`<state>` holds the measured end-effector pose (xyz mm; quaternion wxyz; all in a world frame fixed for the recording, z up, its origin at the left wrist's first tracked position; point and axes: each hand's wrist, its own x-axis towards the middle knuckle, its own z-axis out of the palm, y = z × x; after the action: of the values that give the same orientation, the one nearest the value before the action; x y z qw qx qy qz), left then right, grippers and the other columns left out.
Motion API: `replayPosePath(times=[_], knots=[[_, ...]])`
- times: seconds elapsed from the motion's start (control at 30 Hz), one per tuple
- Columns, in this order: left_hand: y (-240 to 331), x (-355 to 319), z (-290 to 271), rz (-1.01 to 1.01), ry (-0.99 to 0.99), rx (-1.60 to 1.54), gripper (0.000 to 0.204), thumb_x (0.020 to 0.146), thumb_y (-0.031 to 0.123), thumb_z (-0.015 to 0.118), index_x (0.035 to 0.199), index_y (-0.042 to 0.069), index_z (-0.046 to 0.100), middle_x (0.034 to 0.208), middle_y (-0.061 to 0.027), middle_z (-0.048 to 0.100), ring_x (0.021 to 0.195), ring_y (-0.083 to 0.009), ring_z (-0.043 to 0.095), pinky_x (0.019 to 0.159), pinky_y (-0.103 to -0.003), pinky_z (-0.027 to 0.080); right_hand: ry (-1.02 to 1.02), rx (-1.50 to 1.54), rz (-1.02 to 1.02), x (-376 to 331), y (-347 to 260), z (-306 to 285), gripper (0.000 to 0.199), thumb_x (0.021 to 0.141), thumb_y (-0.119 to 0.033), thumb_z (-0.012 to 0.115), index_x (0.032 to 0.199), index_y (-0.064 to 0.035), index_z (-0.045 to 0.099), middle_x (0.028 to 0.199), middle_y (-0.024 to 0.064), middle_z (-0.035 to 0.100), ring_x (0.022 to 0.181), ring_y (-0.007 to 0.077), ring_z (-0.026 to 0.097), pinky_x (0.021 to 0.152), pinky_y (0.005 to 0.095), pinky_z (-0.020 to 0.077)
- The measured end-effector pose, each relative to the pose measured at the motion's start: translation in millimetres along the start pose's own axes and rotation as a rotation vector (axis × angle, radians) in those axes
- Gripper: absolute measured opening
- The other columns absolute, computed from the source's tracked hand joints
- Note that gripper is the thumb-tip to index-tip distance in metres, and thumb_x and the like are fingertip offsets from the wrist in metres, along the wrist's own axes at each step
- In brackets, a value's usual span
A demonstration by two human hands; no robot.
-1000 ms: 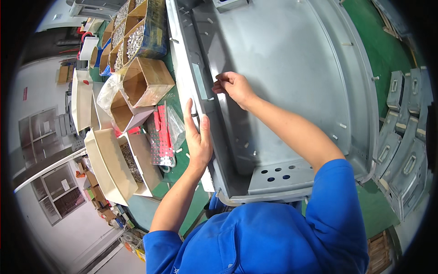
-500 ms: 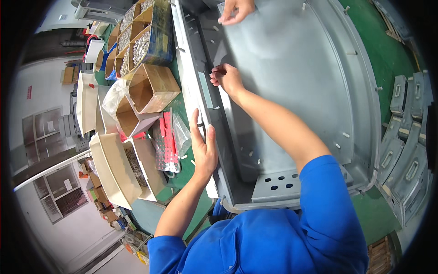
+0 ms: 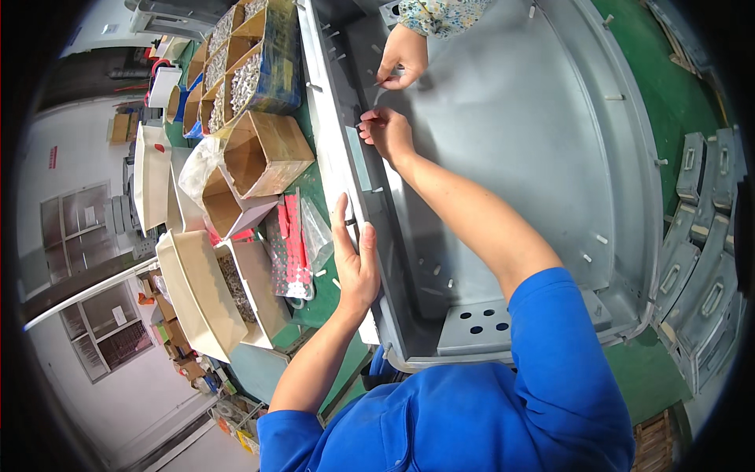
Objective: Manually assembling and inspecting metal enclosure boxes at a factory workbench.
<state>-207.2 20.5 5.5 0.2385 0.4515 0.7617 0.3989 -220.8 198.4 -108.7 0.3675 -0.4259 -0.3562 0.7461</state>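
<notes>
A large grey tray-like shell (image 3: 503, 157) with raised walls lies in front of me, small white pegs standing in its walls and floor. My left hand (image 3: 358, 271) rests against the outside of its left wall, fingers stretched out. Inside that wall, my right hand (image 3: 389, 138) is closed, thumb and fingertips drawn together beside a pale rectangular patch (image 3: 359, 160). Whatever it may pinch is too small to make out. Just beyond it, a co-worker's hand (image 3: 404, 59) with a floral sleeve reaches in, fingertips pinched.
Left of the shell, a divided cardboard box (image 3: 244, 79) holds many small parts. Nearer are open cardboard boxes (image 3: 271, 157), cream bins (image 3: 200, 295) and a red-and-clear sheet (image 3: 292, 248) on the green tabletop. Grey moulded pieces (image 3: 708, 228) are stacked at the right.
The co-worker's hand has come further into the shell, nearer my right hand, and its sleeve now shows. My two hands stay almost where they were.
</notes>
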Motion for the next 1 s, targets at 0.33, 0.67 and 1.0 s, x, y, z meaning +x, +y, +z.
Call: replayPosePath(times=[0.33, 0.67, 1.0], knots=[[-2, 0, 0, -0.014, -0.001, -0.040, 0.051, 0.090, 0.017, 0.042, 0.132, -0.003, 0.021, 0.137, -0.0163, 0.026, 0.129, -0.0253, 0.020, 0.105, -0.034, 0.012, 0.004, -0.171, -0.076, -2, 0, 3, 0.011, 0.079, -0.007, 0.054, 0.081, 0.0015, 0.061, 0.067, 0.0095, 0.062, 0.059, 0.0158, 0.060, 0.055, 0.0273, 0.0468], [1, 1, 0, -0.037, -0.023, -0.041, 0.051, 0.090, 0.016, 0.043, 0.132, -0.002, 0.021, 0.136, -0.0166, 0.026, 0.128, -0.0253, 0.021, 0.104, -0.035, 0.013, 0.033, -0.313, -0.361, 17, 29, 1, 0.025, 0.084, -0.024, 0.055, 0.077, 0.0000, 0.056, 0.059, 0.0059, 0.058, 0.054, 0.0138, 0.058, 0.051, 0.0257, 0.0453], [3, 0, -1, -0.036, -0.005, -0.037, 0.053, 0.090, 0.016, 0.044, 0.133, -0.002, 0.019, 0.137, -0.0175, 0.024, 0.128, -0.0263, 0.021, 0.104, -0.035, 0.014, 0.035, -0.530, -0.187, 5, 11, 2, 0.026, 0.083, -0.025, 0.054, 0.087, 0.0010, 0.053, 0.075, 0.0182, 0.061, 0.068, 0.0310, 0.060, 0.064, 0.0352, 0.0463]])
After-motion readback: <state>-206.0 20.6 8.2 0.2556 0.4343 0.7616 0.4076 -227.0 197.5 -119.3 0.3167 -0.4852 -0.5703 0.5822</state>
